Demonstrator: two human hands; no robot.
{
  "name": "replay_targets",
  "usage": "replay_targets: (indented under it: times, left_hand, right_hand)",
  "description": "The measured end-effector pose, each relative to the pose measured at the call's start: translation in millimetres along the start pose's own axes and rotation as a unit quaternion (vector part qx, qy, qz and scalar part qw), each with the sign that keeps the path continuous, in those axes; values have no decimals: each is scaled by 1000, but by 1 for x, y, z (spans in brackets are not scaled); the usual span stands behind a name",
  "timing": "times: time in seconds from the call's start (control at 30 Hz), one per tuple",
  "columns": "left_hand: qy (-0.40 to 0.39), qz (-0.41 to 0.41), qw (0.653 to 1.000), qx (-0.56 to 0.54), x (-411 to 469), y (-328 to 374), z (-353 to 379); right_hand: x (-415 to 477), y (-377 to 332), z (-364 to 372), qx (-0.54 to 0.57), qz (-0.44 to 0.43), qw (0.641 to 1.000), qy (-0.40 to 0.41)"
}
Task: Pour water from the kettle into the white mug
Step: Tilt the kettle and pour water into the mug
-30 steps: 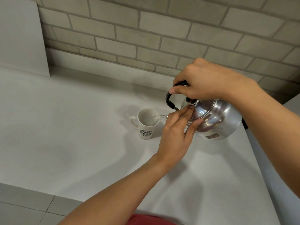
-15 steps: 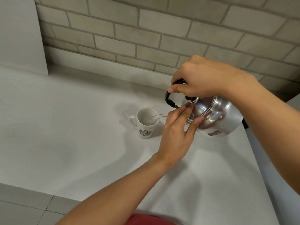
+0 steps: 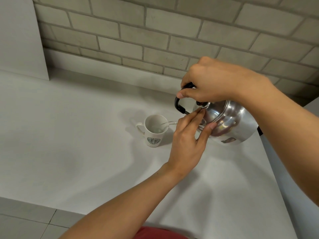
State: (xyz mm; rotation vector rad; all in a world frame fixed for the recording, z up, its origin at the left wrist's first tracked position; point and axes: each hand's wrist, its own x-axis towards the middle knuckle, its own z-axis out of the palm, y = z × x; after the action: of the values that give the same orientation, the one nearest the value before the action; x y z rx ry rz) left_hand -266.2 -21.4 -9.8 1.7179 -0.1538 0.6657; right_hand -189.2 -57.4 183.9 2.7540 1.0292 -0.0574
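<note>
A shiny steel kettle (image 3: pixel 229 123) with a black handle hangs tilted to the left above the counter. My right hand (image 3: pixel 212 81) is closed around that handle from above. My left hand (image 3: pixel 188 142) presses its fingertips against the kettle's lid, hiding the spout. A thin stream of water (image 3: pixel 168 124) runs from under those fingers into the white mug (image 3: pixel 154 133). The mug stands upright on the counter with a green round logo facing me and its handle to the left. A little water shows in its bottom.
The white counter (image 3: pixel 77 135) runs back to a low ledge and a grey brick wall (image 3: pixel 155 31). A white panel (image 3: pixel 19 37) leans at the far left. The counter's right edge (image 3: pixel 276 178) lies just below the kettle. Floor tiles (image 3: pixel 25 223) show at bottom left.
The kettle stays tilted and the stream keeps running into the mug. Both hands hold their places; only the view has shifted slightly.
</note>
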Motion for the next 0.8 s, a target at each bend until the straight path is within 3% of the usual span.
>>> replay_targets:
  times: [0.8]
  left_hand:
    - [9, -16, 999, -39, 1, -3, -1]
  right_hand:
    - [5, -10, -5, -23, 1, 1000, -16]
